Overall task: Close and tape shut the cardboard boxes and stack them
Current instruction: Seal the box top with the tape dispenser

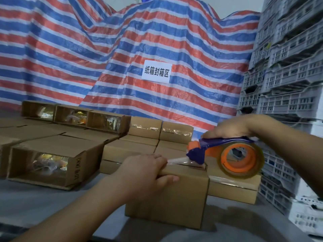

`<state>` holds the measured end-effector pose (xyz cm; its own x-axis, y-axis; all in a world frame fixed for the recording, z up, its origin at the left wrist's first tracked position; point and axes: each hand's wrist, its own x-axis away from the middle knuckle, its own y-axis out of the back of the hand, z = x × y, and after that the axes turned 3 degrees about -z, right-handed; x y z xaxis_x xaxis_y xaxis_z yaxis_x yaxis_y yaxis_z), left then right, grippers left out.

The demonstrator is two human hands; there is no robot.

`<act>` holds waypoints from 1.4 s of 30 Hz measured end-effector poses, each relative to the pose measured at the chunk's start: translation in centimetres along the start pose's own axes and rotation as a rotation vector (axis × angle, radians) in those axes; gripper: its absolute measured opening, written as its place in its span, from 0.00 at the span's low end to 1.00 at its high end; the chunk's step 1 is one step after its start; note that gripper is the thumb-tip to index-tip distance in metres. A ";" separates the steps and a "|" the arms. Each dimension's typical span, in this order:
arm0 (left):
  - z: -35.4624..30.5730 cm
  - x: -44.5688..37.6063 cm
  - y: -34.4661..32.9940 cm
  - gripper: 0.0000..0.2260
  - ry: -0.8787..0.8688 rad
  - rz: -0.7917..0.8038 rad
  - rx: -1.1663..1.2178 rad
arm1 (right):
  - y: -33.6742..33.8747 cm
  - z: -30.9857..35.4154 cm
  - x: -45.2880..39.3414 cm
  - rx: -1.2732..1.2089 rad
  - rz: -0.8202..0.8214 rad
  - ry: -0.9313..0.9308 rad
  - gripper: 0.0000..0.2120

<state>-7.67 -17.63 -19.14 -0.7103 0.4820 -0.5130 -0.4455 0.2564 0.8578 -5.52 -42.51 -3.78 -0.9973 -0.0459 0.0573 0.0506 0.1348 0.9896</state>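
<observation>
We are in the taping step: the small closed brown cardboard box (167, 194) sits on the grey table top (43, 201) right in front of us, and it serves as our landmark. Our left hand (145, 173) rests over the box's near top edge, fingers curled onto the top and thumb stretched along the front face, pinning down the free end of a strip of clear packing tape (180, 161). Our right hand (232, 127), above the box's far right corner, is wrapped round the handle of the blue and orange tape dispenser (225, 154), whose roll hangs just right of the box while its nose touches the top seam. We judge that only a short stretch of tape is laid so far, so the seam is barely begun. The next move, as we see it, calls for drawing the dispenser away across the top and down the far side, keeping the tape taut and centred on the seam while the left hand holds the box from sliding, then cutting on the blade. Behind the box lie sealed cardboard boxes (160, 131) stacked in rows, and one just right of it; to its left, open cardboard boxes (52, 163) lying on their sides show plastic-wrapped contents and wait their turn.
</observation>
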 end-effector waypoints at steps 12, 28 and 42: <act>-0.6 -0.6 1.0 0.28 0.014 0.091 0.028 | -2.8 -2.7 1.2 -0.027 -0.029 -0.081 0.28; -6.6 -4.4 -1.8 0.35 -0.096 0.064 0.048 | -4.7 -4.9 1.1 -0.102 -0.043 0.021 0.23; -6.8 -3.6 -1.7 0.33 -0.138 0.004 0.065 | -2.6 -6.7 5.6 -0.040 -0.060 -0.159 0.27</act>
<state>-8.06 -25.50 -19.02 -0.6280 0.5928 -0.5042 -0.4035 0.3059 0.8623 -10.83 -49.76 -5.10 -0.9943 0.1046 -0.0203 -0.0101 0.0964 0.9953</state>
